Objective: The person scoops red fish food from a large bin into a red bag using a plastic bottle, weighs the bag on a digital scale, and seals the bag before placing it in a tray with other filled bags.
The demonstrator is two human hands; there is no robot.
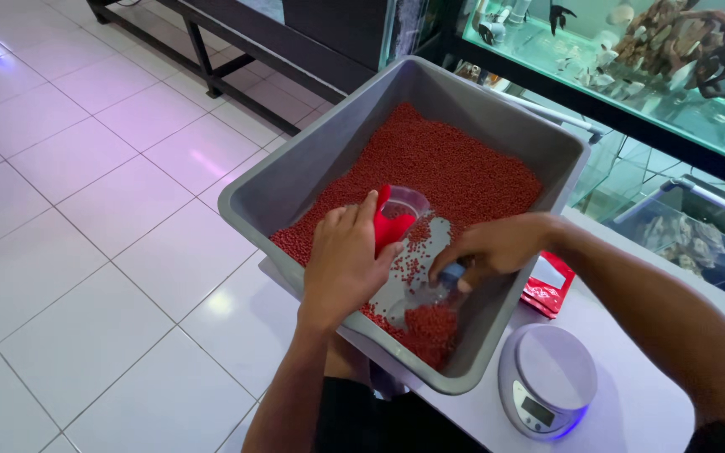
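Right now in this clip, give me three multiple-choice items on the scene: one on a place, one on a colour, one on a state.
1. Where is the round kitchen scale?
A. Inside the grey bin
B. On the table, outside the bin's near right corner
C. On the tiled floor

2. What colour are the pellets in the bin?
A. Red
B. Green
C. White

3. What is the left hand doing?
A. Resting flat on the table
B. Hanging free above the floor
C. Holding a red pouch open over the bin

Answers: 1 B, the scale sits on the table surface beside the bin. 2 A, the pellets heaped at the far end are red. 3 C, the fingers grip the pouch, while the right hand holds a clear scoop next to it.
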